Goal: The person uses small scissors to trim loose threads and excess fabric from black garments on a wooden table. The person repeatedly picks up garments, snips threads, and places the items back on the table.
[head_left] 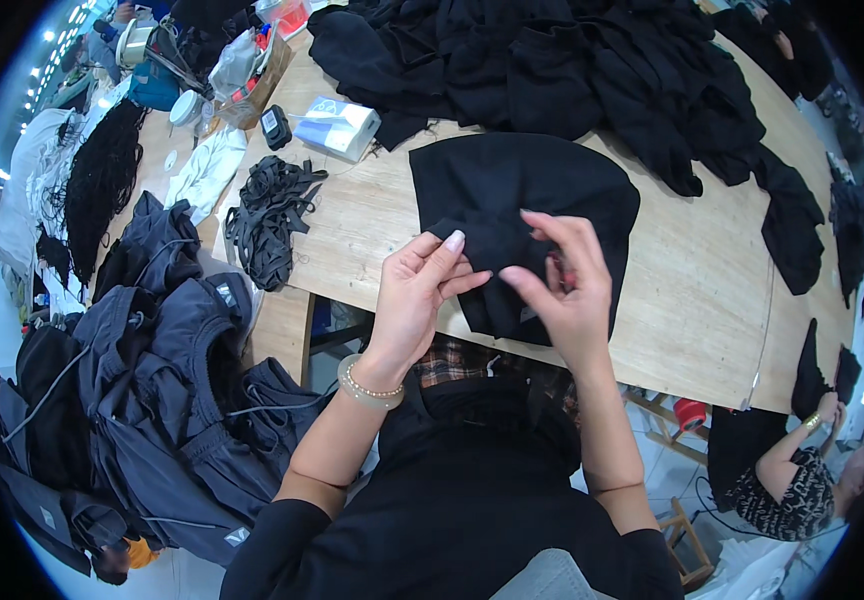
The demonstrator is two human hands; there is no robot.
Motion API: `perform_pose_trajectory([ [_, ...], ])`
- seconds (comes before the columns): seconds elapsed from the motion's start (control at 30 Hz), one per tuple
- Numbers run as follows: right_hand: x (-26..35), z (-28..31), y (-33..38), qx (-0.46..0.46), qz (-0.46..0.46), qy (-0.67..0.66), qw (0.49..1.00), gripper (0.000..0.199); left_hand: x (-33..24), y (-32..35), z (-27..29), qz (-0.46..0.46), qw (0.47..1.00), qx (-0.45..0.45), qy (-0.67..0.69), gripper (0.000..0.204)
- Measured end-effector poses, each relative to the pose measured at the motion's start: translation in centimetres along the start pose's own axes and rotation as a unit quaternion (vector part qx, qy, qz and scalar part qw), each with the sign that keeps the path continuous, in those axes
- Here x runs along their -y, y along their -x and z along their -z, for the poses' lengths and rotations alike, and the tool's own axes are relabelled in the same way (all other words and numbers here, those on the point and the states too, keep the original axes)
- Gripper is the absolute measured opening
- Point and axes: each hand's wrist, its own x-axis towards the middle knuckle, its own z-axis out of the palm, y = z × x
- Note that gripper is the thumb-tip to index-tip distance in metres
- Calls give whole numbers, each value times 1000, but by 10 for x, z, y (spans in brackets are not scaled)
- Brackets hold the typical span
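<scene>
A black fabric piece with a rounded far edge point(522, 170) lies on the table in front of me. My left hand point(414, 290) is closed, its thumb and index finger pinching a fold of that fabric. Over the piece's right part hovers my right hand point(577, 290), thumb and index finger apart. Its other fingers curl round a small red-and-dark thing point(555, 270), mostly hidden by the hand, so its kind is unclear.
Black garments point(572, 70) are heaped along the far side of the wooden table point(692, 300). To the left lie dark straps point(270, 215), a white-and-blue box point(337, 128), a small black device point(275, 128) and piled dark grey garments point(162, 380). Another person point(792, 480) sits at right.
</scene>
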Motion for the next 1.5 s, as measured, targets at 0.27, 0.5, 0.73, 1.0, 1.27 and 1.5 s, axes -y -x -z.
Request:
perform_pose_trajectory([
  [0.27,4,-15,-5,-5,50,-40,998,9,-2,3,-5,-51,994,37,-94,15],
  [0.5,-2,-4,-7,-25,-51,-169,984,11,-9,9,-21,-94,989,13,-117,16],
  [0.73,8,-8,-14,25,0,-102,994,12,-12,13,-19,-211,887,16,-409,12],
  [1.0,6,12,-11,66,-148,-137,977,21,-16,10,-5,-186,921,-17,-342,6],
  [1.27,-1,15,-13,97,66,153,981,26,-19,12,2,-149,925,-19,-348,11],
  [1.5,4,7,-20,110,125,189,968,25,-17,11,0,-159,930,-37,-330,9],
])
